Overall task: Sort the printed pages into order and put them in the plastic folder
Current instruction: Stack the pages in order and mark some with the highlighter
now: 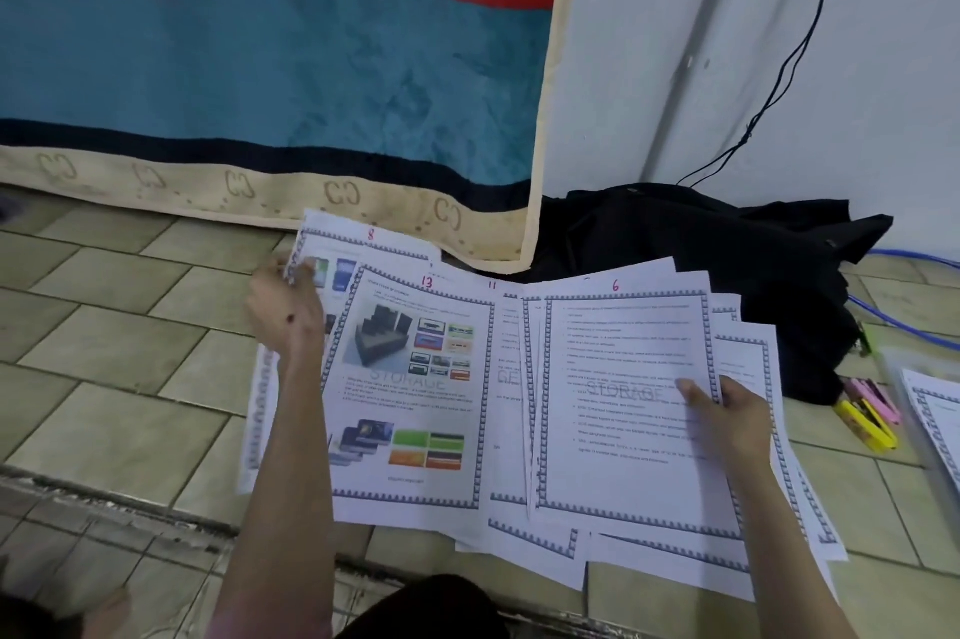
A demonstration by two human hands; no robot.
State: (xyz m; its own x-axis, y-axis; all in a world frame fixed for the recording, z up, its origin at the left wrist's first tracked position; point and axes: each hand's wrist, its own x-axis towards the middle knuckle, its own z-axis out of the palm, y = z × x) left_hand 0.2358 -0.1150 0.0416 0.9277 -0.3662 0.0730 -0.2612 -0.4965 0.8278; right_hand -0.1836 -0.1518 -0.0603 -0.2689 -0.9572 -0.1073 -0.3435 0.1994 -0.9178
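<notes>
Printed pages with blue patterned borders and red handwritten numbers lie fanned on the tiled floor. My left hand (283,311) pinches the left edge of page 8 (363,243), lifted at the far left. Page 13 (410,394), with pictures and a STORAGE watermark, lies in the middle, with page 11 (506,378) partly under its neighbours. My right hand (727,409) grips the right side of a fanned stack topped by page 6 (623,368). At the right edge, a clear plastic folder (896,373) holds another bordered page (935,409).
A teal, red and navy blanket (260,66) hangs behind the pages. A black garment (727,264) lies heaped by the white wall, with a black cable (789,66) above and blue cables (904,321) beside it. Yellow and pink highlighters (867,409) lie near the folder.
</notes>
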